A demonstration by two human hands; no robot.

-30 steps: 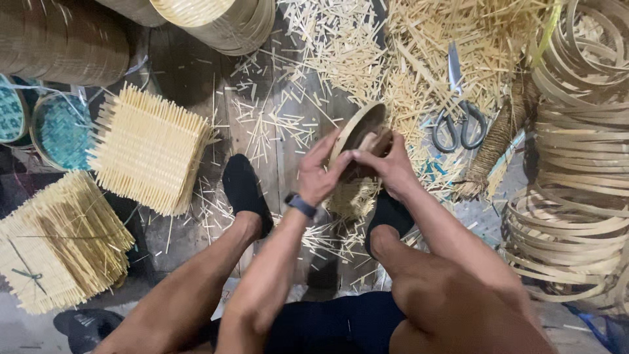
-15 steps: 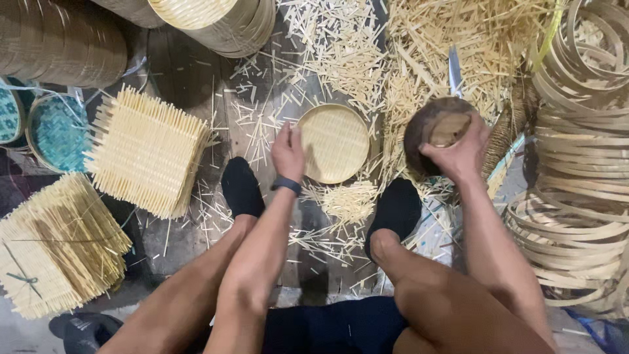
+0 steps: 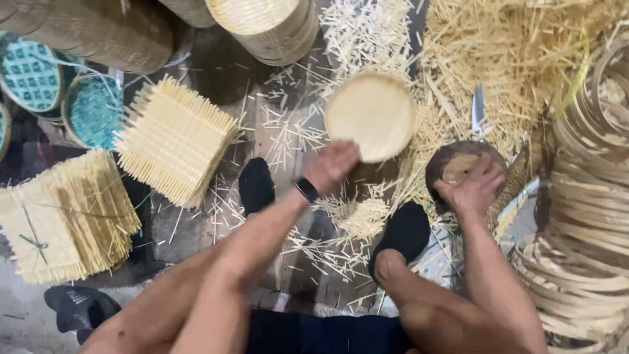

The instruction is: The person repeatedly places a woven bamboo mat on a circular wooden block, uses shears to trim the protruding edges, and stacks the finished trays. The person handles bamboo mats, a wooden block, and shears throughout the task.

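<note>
My left hand (image 3: 331, 165) grips the near edge of a round woven bamboo tray (image 3: 371, 115) and holds it over the strewn floor. My right hand (image 3: 473, 187) rests on a dark round mould (image 3: 452, 164) with a pale disc inside, set down on the floor at the right. A black band is on my left wrist. My two feet in black socks (image 3: 256, 185) sit just below the hands, with a small heap of cut bamboo slivers (image 3: 362, 216) between them.
Stacks of square woven bamboo mats (image 3: 173, 141) lie at the left, with teal woven trays (image 3: 29, 72) behind. Stacked round trays (image 3: 268, 23) stand at the top. Coils of bamboo hoops (image 3: 583, 216) fill the right. Loose bamboo strips (image 3: 511, 59) and a scissors blade (image 3: 477, 111) lie at the upper right.
Both hands held the tray and mould together a second ago. They have separated: the left hand carries the tray up and away, the right hand sets the mould down at the right.
</note>
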